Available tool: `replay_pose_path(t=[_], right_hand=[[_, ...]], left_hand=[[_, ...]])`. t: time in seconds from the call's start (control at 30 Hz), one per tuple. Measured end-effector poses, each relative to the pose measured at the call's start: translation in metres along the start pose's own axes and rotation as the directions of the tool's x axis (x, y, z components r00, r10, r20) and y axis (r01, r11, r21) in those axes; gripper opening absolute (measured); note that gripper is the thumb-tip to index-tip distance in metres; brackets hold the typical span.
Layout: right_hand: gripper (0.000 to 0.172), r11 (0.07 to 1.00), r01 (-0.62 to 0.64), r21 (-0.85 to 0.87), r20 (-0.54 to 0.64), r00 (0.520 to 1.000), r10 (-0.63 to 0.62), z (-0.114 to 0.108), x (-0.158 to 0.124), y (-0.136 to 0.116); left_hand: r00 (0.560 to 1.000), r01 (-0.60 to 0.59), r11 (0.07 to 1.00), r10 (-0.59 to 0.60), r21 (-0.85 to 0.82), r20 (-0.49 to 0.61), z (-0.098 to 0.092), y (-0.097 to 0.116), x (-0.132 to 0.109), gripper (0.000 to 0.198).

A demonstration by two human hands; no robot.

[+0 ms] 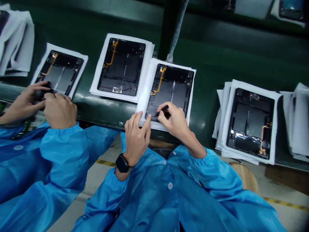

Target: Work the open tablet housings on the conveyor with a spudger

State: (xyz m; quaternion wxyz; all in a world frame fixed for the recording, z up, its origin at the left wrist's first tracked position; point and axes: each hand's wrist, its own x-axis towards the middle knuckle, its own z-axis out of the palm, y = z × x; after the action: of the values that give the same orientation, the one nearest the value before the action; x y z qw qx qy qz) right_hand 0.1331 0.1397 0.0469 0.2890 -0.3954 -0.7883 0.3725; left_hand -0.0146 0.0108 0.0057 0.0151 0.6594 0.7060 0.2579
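Note:
An opened tablet (166, 93) with its inner parts showing lies on a white sheet (193, 83) in front of me. An orange flex cable (159, 82) runs along its left side. My left hand (137, 135), with a black watch on the wrist, rests with fingers spread at the tablet's near left corner. Pinched in my right hand (175, 120) is a small black stick-like tool (164, 109), slanting down to the tablet's near edge. Its tip is partly hidden by my fingers, so its exact kind is unclear.
A second opened tablet (122, 67) lies on white sheets to the left, and another (251, 122) on stacked sheets to the right. Far left, a co-worker's hands (60, 109) work over a tablet (59, 72). A post (170, 29) stands behind on the green bench (205, 96).

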Motion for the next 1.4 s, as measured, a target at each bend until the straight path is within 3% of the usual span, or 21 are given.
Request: replay_pose_path(t=[0.4, 0.63, 0.87, 1.4], right_hand=[[0.011, 0.999, -0.043, -0.007, -0.05, 0.998, 0.043, -0.004, -0.007, 0.002], [0.01, 0.996, -0.086, 0.014, -0.05, 0.995, 0.087, -0.009, -0.007, 0.004], [0.008, 0.985, -0.102, 0.139, -0.02, 0.994, 0.106, -0.012, -0.007, 0.008], [0.009, 0.999, -0.002, 0.036, -0.001, 1.0, 0.002, -0.015, -0.004, 0.012]], left_hand=[[0.999, 0.036, 0.995, -0.035, 0.096, -0.006, -0.007, 0.011, 0.002, 0.043], [0.995, -0.081, 0.997, 0.081, -0.012, 0.065, 0.0, 0.01, 0.003, 0.049], [0.996, -0.076, 0.996, 0.078, -0.054, 0.051, 0.003, 0.008, 0.003, 0.049], [0.997, -0.056, 0.996, 0.06, -0.074, 0.052, 0.005, 0.006, 0.003, 0.05]])
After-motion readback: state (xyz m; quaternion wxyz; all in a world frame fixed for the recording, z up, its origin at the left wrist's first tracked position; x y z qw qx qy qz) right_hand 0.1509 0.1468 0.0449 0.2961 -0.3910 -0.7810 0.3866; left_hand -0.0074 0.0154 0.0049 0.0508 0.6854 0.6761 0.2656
